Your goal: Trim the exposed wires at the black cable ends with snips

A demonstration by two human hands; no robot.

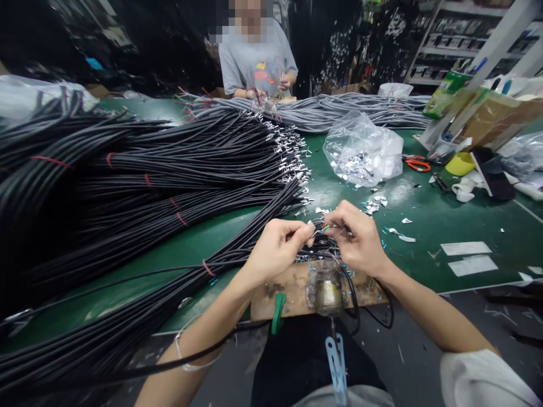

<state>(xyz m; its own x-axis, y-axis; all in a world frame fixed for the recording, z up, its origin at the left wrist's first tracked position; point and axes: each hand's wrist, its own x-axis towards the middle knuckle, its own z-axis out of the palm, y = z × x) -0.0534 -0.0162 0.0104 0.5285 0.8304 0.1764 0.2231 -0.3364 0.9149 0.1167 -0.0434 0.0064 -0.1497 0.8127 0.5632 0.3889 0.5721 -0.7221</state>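
Observation:
Above a wooden board [292,291] at the table's front edge, my two hands come close together. Thumb and finger of my left hand [278,246] pinch a cable's thin wires [326,228], whose coloured ends stick out to the right. My right hand [358,240] has its fingers closed at the same wires, from the other side; its fingertips are partly hidden. Just below, a round metal device [328,291] sits on the board, with black cords at its right. A red-tied bundle of black cables [237,249] runs in from the left, behind my left hand.
Large stacks of black cables [178,164] cover the left. Grey cables [339,107] lie at the back, where another person [254,62] works. A clear bag [365,150] of scraps, orange-handled scissors [418,164] and white labels [466,249] lie on the right. A green handle [278,312] sticks up at the board.

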